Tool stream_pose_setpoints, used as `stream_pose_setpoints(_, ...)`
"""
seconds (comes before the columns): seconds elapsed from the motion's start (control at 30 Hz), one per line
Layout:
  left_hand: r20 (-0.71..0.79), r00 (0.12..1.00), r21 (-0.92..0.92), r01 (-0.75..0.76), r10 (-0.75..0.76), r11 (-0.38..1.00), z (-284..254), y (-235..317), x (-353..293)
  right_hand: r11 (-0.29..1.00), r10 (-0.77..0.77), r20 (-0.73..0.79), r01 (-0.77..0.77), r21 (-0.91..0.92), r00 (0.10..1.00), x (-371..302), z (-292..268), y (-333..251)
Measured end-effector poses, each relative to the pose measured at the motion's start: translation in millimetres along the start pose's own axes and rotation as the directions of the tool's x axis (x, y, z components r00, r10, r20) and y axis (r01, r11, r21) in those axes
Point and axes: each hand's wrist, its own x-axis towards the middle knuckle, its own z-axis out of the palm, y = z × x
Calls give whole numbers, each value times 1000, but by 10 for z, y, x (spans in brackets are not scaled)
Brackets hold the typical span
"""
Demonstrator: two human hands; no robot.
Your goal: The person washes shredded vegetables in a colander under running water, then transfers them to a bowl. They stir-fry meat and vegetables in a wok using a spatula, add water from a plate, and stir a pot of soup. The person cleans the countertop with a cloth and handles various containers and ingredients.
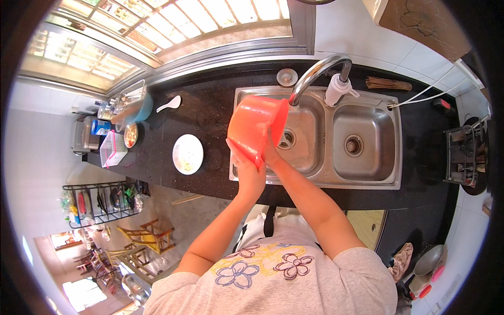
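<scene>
In the head view, the basin point(252, 122) was held tipped on its side over the left bowl point(310, 152) of the sink, its mouth turned to the right, near the tap point(318, 68). The left hand point(251, 172) gripped the basin from below, its fingers spread along the outer wall, while the right hand point(271, 153) was at the lower part of the mouth, its fingers mostly hidden, so whether they were closed could not be told. On the counter point(210, 113) to the left lay a plate point(188, 152) and a spoon point(169, 103).
</scene>
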Motion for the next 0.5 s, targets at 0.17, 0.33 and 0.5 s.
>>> stream_pose_setpoints(0.17,-10,1000,22,3,-3,1000,-4,28,-5,987,-101,-3,100,-124,995,-51,52,-188)
stream_pose_setpoints(0.33,23,999,22,26,-26,999,1,81,1,990,-62,-6,61,-126,998,-46,2,-165)
stream_pose_setpoints(0.5,9,996,-62,-85,86,994,93,-41,65,981,-78,-66,65,-181,995,28,-81,-124)
